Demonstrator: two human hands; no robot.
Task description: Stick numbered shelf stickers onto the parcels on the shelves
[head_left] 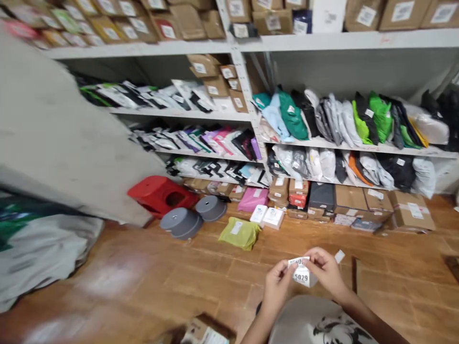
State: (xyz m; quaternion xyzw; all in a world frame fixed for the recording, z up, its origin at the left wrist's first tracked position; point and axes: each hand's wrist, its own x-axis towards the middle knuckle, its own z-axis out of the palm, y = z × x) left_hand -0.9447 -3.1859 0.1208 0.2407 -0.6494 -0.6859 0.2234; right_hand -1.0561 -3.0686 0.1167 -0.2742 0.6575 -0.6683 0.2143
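Low at the right of the view, my left hand and my right hand pinch a strip of white printed labels between thumbs and fingers. The lower label reads 5029; a thumb partly covers the number on the upper one. Both hands are closed on the strip's upper part, one at each side, in front of my light shirt with a dark print. A small white tab sticks out beyond my right hand; I cannot tell whether it belongs to the strip.
White shelves hold boxes and bagged parcels along the wall. On the wooden floor stand a red stool, grey stools, a yellow parcel, small white boxes and cartons. An opened carton lies at the bottom edge.
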